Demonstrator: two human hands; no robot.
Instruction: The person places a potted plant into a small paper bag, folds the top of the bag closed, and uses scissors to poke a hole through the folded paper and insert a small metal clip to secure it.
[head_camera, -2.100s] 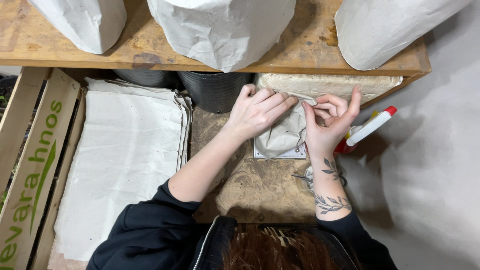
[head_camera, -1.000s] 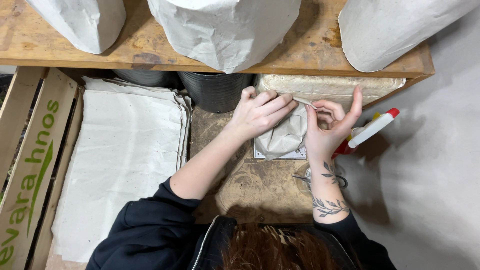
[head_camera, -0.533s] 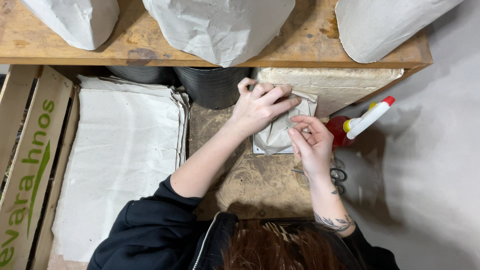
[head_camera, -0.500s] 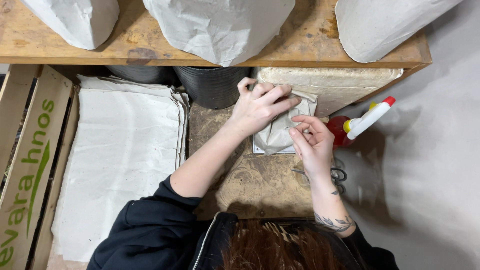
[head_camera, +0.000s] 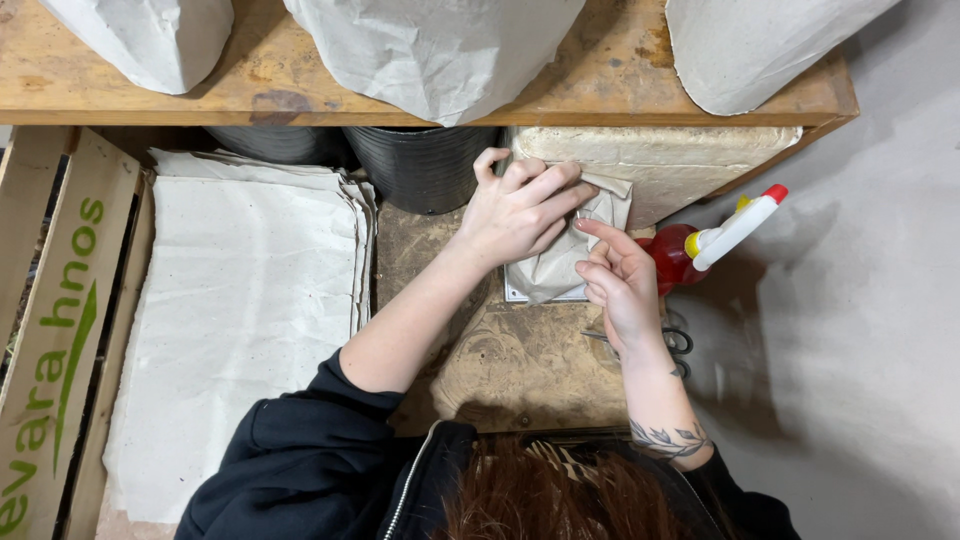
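Stack of grey paper sheets (head_camera: 240, 310) left of centre, cardboard box (head_camera: 50, 330) at far left, black plastic pots (head_camera: 420, 165) under a wooden shelf (head_camera: 620, 80), three white paper sacks (head_camera: 440, 45) on it, red spray bottle (head_camera: 700, 245), scissors (head_camera: 675, 345).

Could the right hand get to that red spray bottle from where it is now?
Probably yes. The right hand is at the folded paper bag, and the red spray bottle stands just beside it with nothing between them.

Evenly lit by soft, diffuse light from about eleven o'clock. Faint shadows toward four o'clock beside the spray bottle (head_camera: 735, 232) and under the wooden shelf (head_camera: 620, 75). Sharp throughout, no glare, no motion blur. Slight wide-angle bowing toward the edges.
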